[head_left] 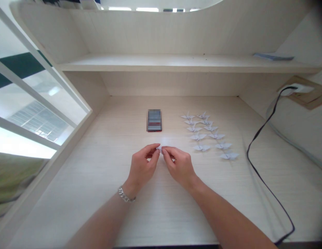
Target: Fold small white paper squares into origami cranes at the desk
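Between my fingertips is a small folded piece of white paper (159, 149), mostly covered by the fingers, so its shape is unclear. My left hand (144, 160) pinches it from the left, thumb and fingers together, with a silver chain bracelet (124, 195) on that wrist. From the other side my right hand (179, 164) pinches it too, and the two hands almost meet. To their right, several white origami cranes (198, 137) stand in two slanting columns on the desk. The nearest crane (229, 156) is at the front of the right column.
A dark phone-like block (154, 120), blurred out, lies beyond my hands on the pale wooden desk (98, 193). A black cable (265, 183) runs from a wall socket (301, 88) down the right side. Above is a shelf (161, 62) with a flat bluish item (274, 56).
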